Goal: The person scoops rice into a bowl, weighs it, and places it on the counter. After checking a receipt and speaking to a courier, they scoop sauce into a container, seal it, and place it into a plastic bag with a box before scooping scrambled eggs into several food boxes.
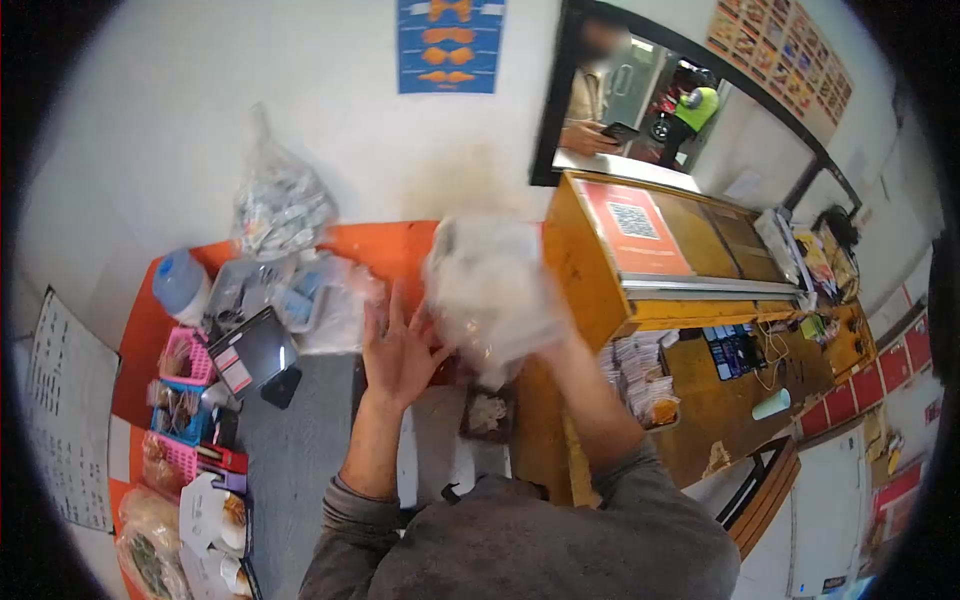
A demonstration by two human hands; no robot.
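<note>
A whitish, see-through plastic bag (490,285), smeared by motion, hangs in front of me above the counter's end. My right hand (552,335) is at the bag's lower right and grips it, its fingers mostly hidden by the bag and blur. What the bag holds is too blurred to name. Just left of the bag, my left hand (397,350) is raised with its fingers spread, holding nothing. Beneath the bag is a small dark box (487,412) with pale crumpled contents. Clear plastic bags (345,300) lie beyond my left hand.
On the left counter (305,440) lie a tablet (255,355), pink baskets (190,357) and white food boxes (205,515). A stuffed plastic bag (285,200) hangs on the wall. To the right stands a wooden cabinet (580,260); a person holding a phone (620,133) is beyond the window.
</note>
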